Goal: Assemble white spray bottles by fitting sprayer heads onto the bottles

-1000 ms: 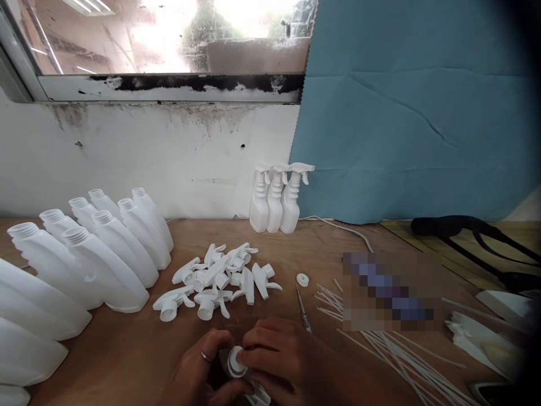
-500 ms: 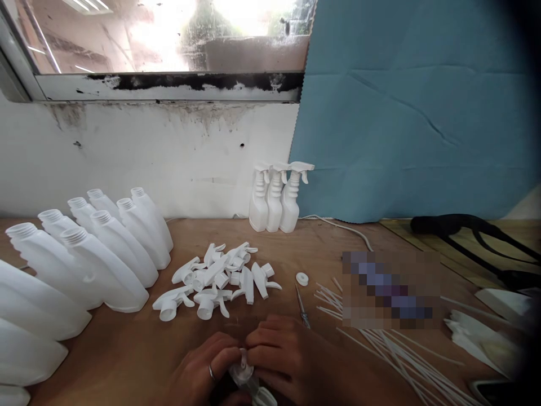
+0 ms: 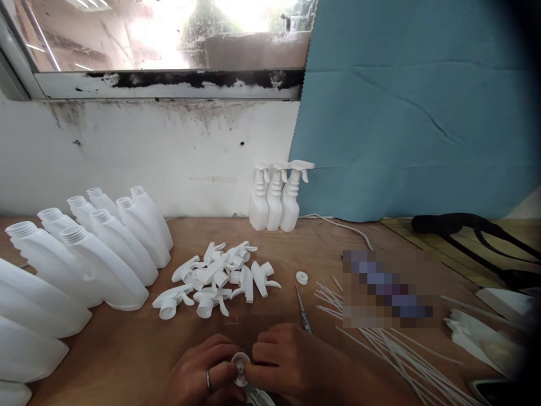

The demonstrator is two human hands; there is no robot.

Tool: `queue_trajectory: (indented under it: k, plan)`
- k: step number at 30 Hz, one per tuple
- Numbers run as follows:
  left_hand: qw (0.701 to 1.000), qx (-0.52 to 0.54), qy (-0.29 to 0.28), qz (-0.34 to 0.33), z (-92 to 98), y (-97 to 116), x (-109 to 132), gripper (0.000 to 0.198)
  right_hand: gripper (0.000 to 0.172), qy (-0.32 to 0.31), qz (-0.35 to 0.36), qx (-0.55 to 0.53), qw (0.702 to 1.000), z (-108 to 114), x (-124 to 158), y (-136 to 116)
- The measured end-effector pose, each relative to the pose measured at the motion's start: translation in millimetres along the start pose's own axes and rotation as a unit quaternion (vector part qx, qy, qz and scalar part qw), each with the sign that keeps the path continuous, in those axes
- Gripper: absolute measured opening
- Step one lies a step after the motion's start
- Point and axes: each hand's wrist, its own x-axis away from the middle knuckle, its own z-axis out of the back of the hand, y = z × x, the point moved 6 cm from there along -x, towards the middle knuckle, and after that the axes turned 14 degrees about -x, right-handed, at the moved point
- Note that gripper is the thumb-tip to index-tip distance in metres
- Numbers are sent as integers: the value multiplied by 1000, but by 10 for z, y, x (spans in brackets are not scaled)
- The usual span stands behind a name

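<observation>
Low in the middle, my left hand [image 3: 209, 369] is closed around a white trigger spray head [image 3: 240, 362], a ring on one finger. The round collar of the spray head faces up toward me, and its lower part runs down to the frame's bottom edge. My right hand [image 3: 287, 361] is curled against the collar from the other side, fingers pressed to it; whether they pinch a small part is hidden. Beyond the hands lies a pile of loose white spray heads [image 3: 215, 270]. A thin pointed tool [image 3: 303, 316] and a small white ring [image 3: 301, 277] lie just past my right hand.
Several open-necked white bottles [image 3: 114, 270] stand at left. Three bottles with spray heads [image 3: 274, 203] stand by the wall. Thin white tubes [image 3: 393, 355] spread at right, near a blurred-out item [image 3: 389, 290], a black strap [image 3: 465, 237] and a crumpled white bag [image 3: 477, 338].
The spray head has turned so its round collar now shows face up. My right fingers have shifted slightly away from the left ones, off the top of the collar.
</observation>
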Motion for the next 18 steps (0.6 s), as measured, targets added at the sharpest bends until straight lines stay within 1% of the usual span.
queue_trajectory:
  k: [3,6,9,11,13,15,18]
  plan:
    - [1000,4,5,-1,-23,8,10,18,20,0,-13,-37,999,-18,11,31]
    - [1000,11,12,8,-3,10,-3,18,19,15,-24,-56,998,-41,30,56]
    - [1000,14,13,9,21,5,-10,20,21,39,-18,-60,997,-51,47,63]
    - [1000,8,8,6,23,2,-7,23,22,45,-10,-57,997,-56,48,62]
    - [1000,3,10,4,29,3,-4,24,22,34,-6,-45,998,-59,39,53]
    - [1000,1,9,2,32,13,-5,23,20,15,-19,-36,999,-50,23,45]
    - [1000,-3,3,1,37,30,-15,21,16,-16,-87,-65,994,4,-1,45]
